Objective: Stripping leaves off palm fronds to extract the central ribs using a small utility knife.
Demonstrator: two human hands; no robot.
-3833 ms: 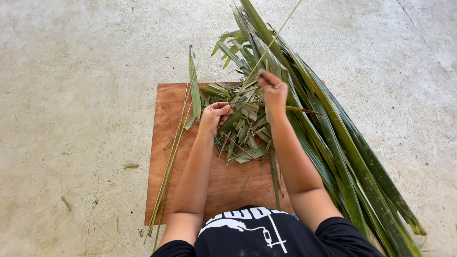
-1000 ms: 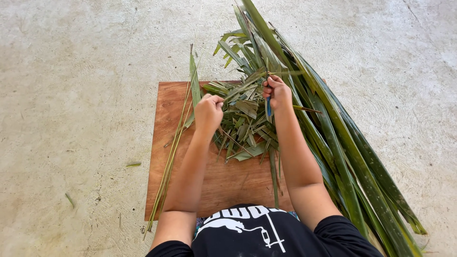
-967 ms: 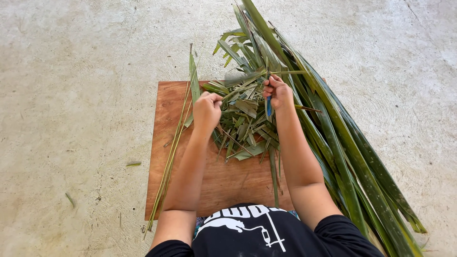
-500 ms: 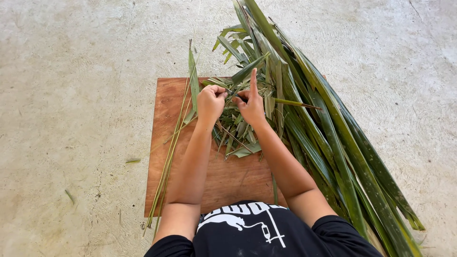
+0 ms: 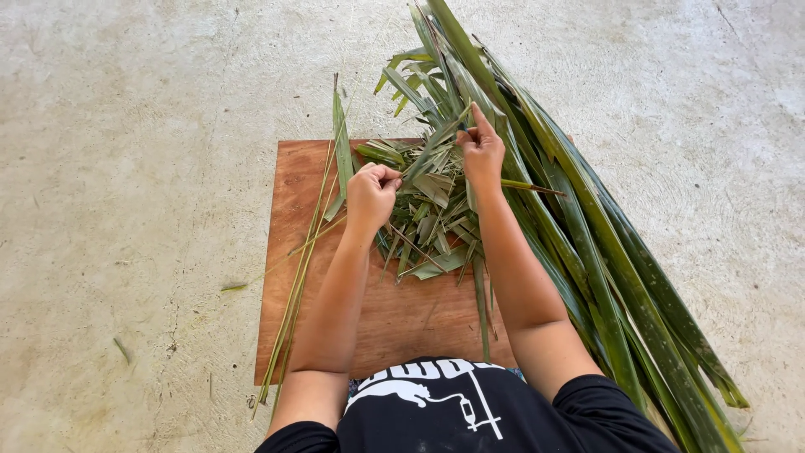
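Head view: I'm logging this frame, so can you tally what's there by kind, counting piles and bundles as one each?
Hands: 2, left hand and right hand, both pinching one leaf strip
Wooden board: 1
Pile of leaf scraps: 1
Bundle of long green leaves: 1
Bunch of thin stalks: 1
Total: 7
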